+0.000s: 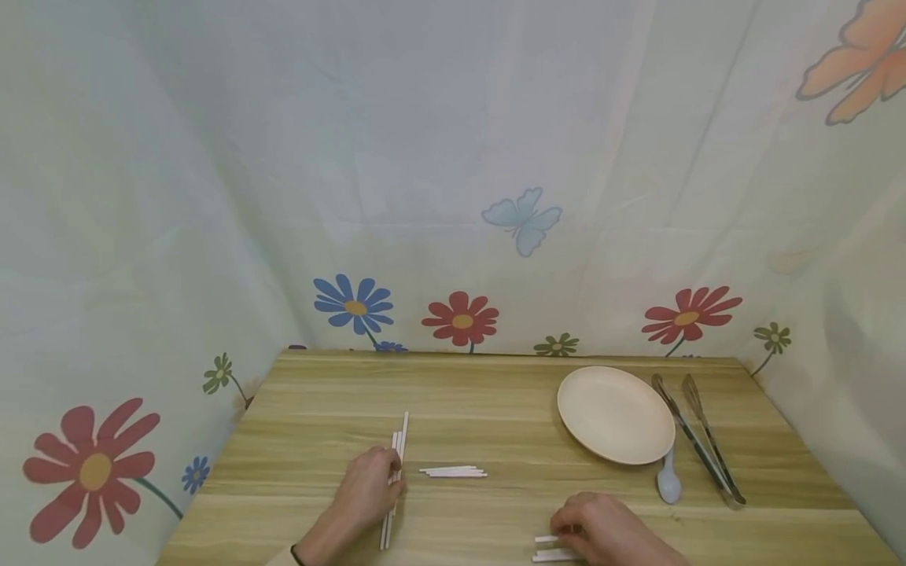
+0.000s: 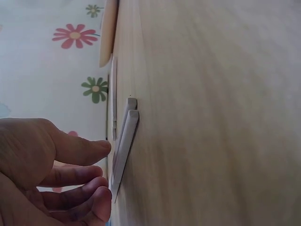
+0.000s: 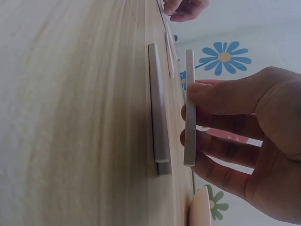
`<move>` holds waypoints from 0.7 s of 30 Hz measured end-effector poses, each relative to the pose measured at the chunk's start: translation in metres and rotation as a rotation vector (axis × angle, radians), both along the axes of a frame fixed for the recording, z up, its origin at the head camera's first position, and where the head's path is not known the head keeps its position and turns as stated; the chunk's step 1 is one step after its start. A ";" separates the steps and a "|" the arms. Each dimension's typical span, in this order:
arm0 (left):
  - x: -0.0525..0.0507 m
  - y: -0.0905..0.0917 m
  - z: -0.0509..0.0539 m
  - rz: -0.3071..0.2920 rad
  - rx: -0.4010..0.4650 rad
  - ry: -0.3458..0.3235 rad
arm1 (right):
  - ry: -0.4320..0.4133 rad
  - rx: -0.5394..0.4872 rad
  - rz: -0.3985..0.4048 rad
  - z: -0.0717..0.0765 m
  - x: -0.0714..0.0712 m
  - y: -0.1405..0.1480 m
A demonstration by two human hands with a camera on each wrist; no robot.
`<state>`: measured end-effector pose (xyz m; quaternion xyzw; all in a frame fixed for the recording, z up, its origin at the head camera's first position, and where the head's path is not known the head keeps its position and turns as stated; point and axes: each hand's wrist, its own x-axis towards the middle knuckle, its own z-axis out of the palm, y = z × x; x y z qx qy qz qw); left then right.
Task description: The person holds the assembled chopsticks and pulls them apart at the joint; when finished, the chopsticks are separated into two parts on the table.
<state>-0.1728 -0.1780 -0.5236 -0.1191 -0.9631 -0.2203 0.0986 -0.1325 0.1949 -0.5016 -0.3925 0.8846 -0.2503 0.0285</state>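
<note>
Your right hand (image 1: pixel 602 525) pinched one white stick (image 3: pixel 189 117) between thumb and fingertips, raised off the table (image 1: pixel 318 393), with a second group of sticks (image 1: pixel 555 555) lying just below those fingers. Your left hand (image 1: pixel 368 483) was released — fingers loosely curled, thumb apart — over a row of long sticks (image 1: pixel 405 424), while a short bundle (image 1: pixel 453 472) lay between both sets of fingers. The plate (image 1: pixel 616 415), spoon (image 1: pixel 668 481) and tongs (image 1: pixel 697 436) lay beyond your right fingertips.
</note>
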 end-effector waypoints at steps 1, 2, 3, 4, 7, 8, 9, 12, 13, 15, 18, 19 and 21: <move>0.000 0.000 0.000 0.000 -0.002 0.001 | -0.004 -0.002 0.001 0.000 0.000 0.000; 0.000 -0.001 0.000 0.000 -0.004 0.001 | 0.000 -0.002 0.003 -0.001 -0.001 0.000; 0.000 -0.001 0.001 0.000 -0.007 -0.002 | 0.002 -0.002 0.005 -0.001 -0.001 0.000; 0.000 -0.001 0.001 0.000 -0.009 -0.006 | 0.004 -0.001 0.007 -0.002 -0.001 0.000; -0.001 -0.001 0.001 0.008 -0.012 -0.022 | -0.014 0.004 0.004 -0.003 -0.002 0.000; -0.001 -0.001 0.001 0.012 -0.012 -0.030 | -0.024 0.006 0.000 -0.004 -0.002 0.001; -0.001 -0.001 0.000 0.016 -0.012 -0.037 | -0.030 0.008 -0.002 -0.004 -0.002 0.001; -0.002 -0.002 0.000 0.028 -0.010 -0.056 | -0.036 0.008 0.001 -0.004 -0.002 0.001; -0.002 -0.002 0.000 0.028 -0.010 -0.060 | -0.031 0.005 0.005 -0.004 -0.002 0.001; -0.002 -0.003 0.000 0.031 -0.010 -0.071 | -0.015 0.001 0.018 -0.003 -0.001 0.000; -0.003 -0.004 -0.001 0.037 -0.004 -0.082 | -0.007 0.004 0.034 -0.003 -0.002 -0.001; -0.004 -0.004 -0.001 0.036 -0.001 -0.084 | -0.006 0.004 0.037 -0.003 -0.002 -0.001; -0.005 -0.004 -0.002 0.041 0.006 -0.094 | -0.003 0.010 0.043 -0.003 -0.003 -0.002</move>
